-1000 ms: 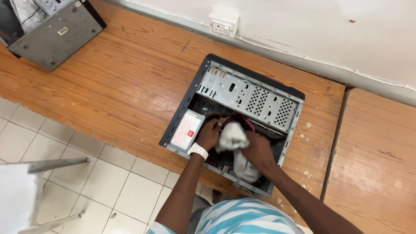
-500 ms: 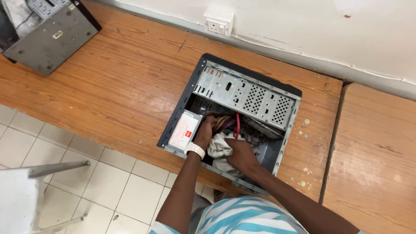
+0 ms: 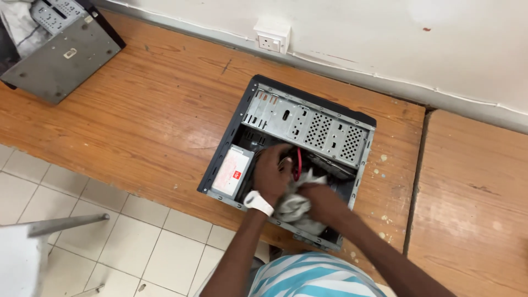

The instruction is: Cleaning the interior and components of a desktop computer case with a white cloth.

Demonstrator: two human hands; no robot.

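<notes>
An open computer case (image 3: 308, 124) lies on its side on a wooden bench (image 3: 148, 104). Both my hands are inside it. My left hand (image 3: 272, 170), with a white wristband, rests over a bundle of cables, including a red cable (image 3: 297, 160), beside the grey power supply (image 3: 234, 168). My right hand (image 3: 324, 201) grips a crumpled white cloth (image 3: 294, 203) and presses it down in the lower part of the case. Whether my left fingers grip the cables is hidden.
A second case with a grey metal panel (image 3: 58, 52) lies at the bench's far left. A wall socket (image 3: 270, 36) sits above the bench. Another wooden bench (image 3: 473, 203) adjoins on the right. A white chair (image 3: 33, 247) stands on the tiled floor.
The cloth and my right hand went down and left inside the case, then back right. My left hand slid over the cables towards the centre.
</notes>
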